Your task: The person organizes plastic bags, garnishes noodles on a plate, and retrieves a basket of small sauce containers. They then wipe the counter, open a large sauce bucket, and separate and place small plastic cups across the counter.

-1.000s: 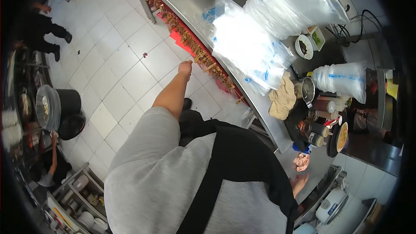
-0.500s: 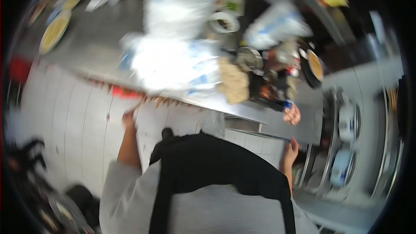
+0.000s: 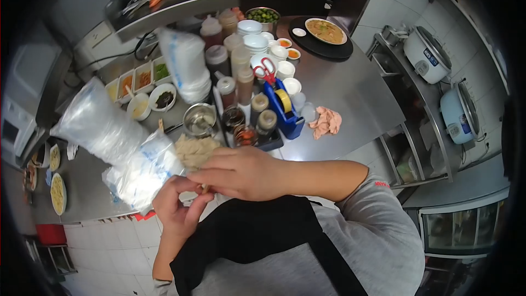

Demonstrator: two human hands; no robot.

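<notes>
In front of my apron, my left hand (image 3: 174, 204) and my right hand (image 3: 247, 174) meet at the fingertips. Both are closed in a pinch around a tiny tan piece (image 3: 205, 188), mostly covered by the fingers, so its kind cannot be made out. Just beyond the right hand lies a crumpled beige cloth (image 3: 195, 152) on the counter's near edge. A heap of clear plastic bags (image 3: 145, 169) is close to my left hand. Behind the cloth stands a small metal pot (image 3: 199, 120).
A blue tape dispenser (image 3: 286, 112) with red-handled scissors (image 3: 264, 70) stands among sauce bottles (image 3: 244, 85) and stacked white bowls (image 3: 253, 41). A pink cloth (image 3: 327, 122) lies on the steel counter (image 3: 356, 90). Farther right, rice cookers (image 3: 427, 57) sit on a shelf.
My hands have come together from far apart at my sides, and now pinch the small piece between them. My view has turned, bringing the counter's right part and the rice cookers into clearer sight.
</notes>
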